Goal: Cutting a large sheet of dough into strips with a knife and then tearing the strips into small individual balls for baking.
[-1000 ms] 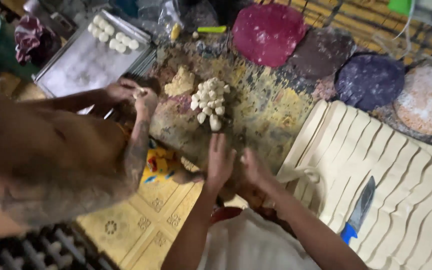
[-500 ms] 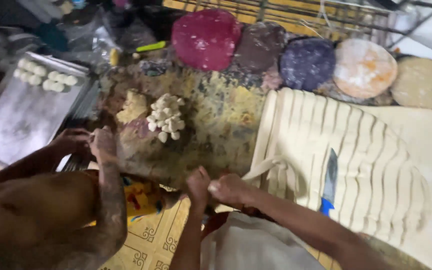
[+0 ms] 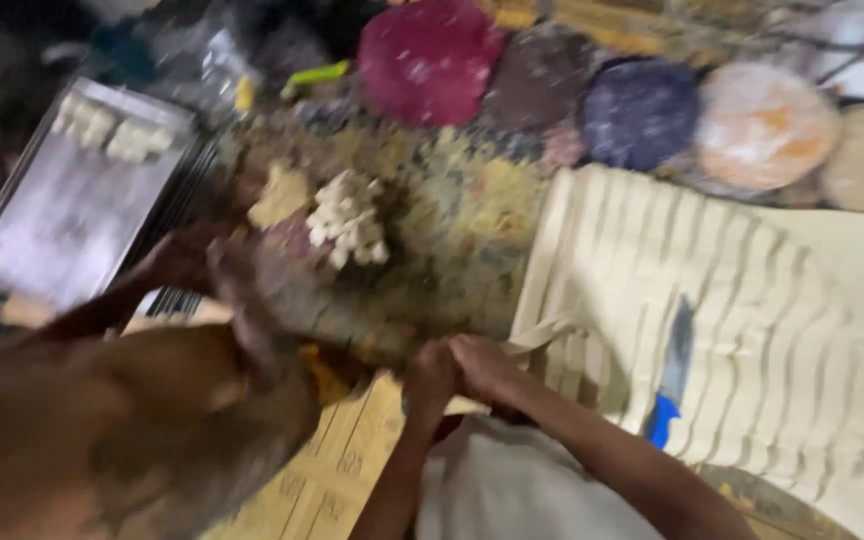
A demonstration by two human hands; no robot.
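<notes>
My left hand (image 3: 430, 378) and my right hand (image 3: 487, 365) are pressed together at the near edge of a patterned mat (image 3: 462, 230). Motion blur hides whatever lies between them. A loose pale dough strip (image 3: 542, 335) runs from my right hand to a large cream dough sheet (image 3: 752, 300) cut into long strips. On that sheet lies a knife with a blue handle (image 3: 670, 385). A heap of small pale dough pieces (image 3: 347, 220) sits on the mat beyond my hands.
A co-worker's bare arms and hands (image 3: 202, 270) reach in from the left, close to the heap. A metal tray (image 3: 62, 230) holds several dough pieces at far left. Red (image 3: 427, 55), brown (image 3: 532, 95), purple (image 3: 640, 110) and orange-white (image 3: 767, 125) dough discs line the back.
My hands have come together from slightly apart. The view has swung left and down. The co-worker's hands stay near the heap.
</notes>
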